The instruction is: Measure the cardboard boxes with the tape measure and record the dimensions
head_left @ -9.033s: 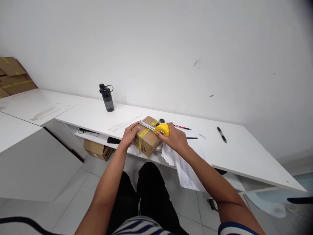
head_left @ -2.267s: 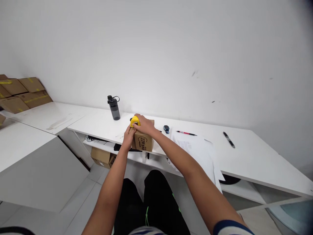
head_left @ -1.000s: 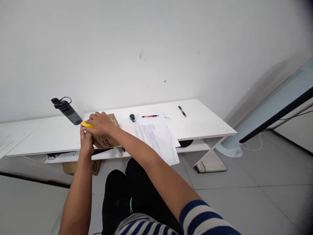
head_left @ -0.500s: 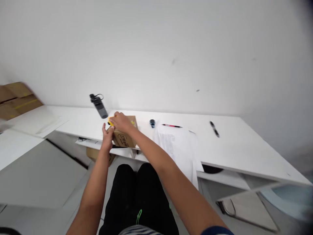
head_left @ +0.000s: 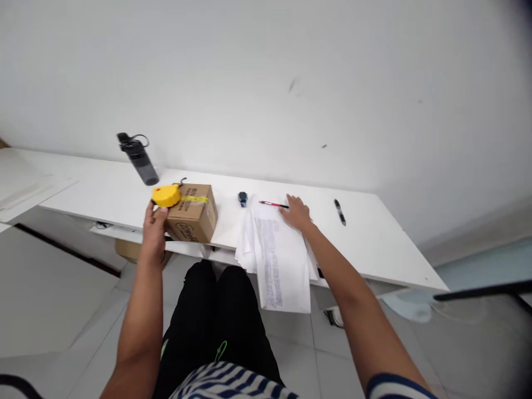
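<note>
Gripping a round yellow tape measure [head_left: 166, 195] atop the brown cardboard box [head_left: 193, 217] on the white desk [head_left: 374, 238] is the left hand [head_left: 153, 230]; the right hand [head_left: 297, 212] lies spread on printed white papers [head_left: 274, 260], slim red pen [head_left: 272, 204] untouched.

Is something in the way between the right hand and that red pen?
No, nothing visible. The right hand lies on the papers, and its fingers are right at the end of the red pen.
</note>
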A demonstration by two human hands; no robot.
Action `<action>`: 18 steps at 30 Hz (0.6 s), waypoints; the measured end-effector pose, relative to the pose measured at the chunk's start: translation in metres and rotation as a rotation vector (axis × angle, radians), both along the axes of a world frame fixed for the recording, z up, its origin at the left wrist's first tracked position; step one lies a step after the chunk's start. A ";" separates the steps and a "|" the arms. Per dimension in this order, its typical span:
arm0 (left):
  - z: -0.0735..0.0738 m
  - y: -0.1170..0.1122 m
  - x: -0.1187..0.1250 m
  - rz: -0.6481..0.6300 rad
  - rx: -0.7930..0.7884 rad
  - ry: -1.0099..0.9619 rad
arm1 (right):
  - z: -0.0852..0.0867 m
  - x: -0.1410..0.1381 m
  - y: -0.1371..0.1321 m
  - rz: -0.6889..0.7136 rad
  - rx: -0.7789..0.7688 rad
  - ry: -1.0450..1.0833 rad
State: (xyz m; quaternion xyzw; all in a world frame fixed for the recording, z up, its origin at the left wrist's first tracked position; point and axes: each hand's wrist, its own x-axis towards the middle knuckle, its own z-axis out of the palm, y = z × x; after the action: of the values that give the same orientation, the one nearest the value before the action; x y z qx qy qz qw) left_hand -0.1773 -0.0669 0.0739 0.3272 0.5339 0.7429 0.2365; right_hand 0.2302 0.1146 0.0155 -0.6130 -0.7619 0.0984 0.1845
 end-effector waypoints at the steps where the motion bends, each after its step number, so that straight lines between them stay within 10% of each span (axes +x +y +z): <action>1: 0.001 -0.002 0.001 0.001 -0.003 0.001 | -0.010 0.002 0.002 -0.002 -0.017 -0.023; 13: 0.016 0.024 0.014 0.123 -0.058 0.018 | -0.019 -0.015 0.011 0.055 0.267 0.092; 18: 0.005 0.034 0.032 0.320 -0.038 0.269 | -0.006 0.008 0.016 -0.239 0.268 0.830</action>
State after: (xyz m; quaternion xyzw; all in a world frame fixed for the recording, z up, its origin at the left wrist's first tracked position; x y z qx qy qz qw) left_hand -0.1452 -0.0327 0.0792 0.3298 0.6198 0.7105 0.0481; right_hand 0.2378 0.1306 0.0095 -0.5762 -0.5534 0.2144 0.5619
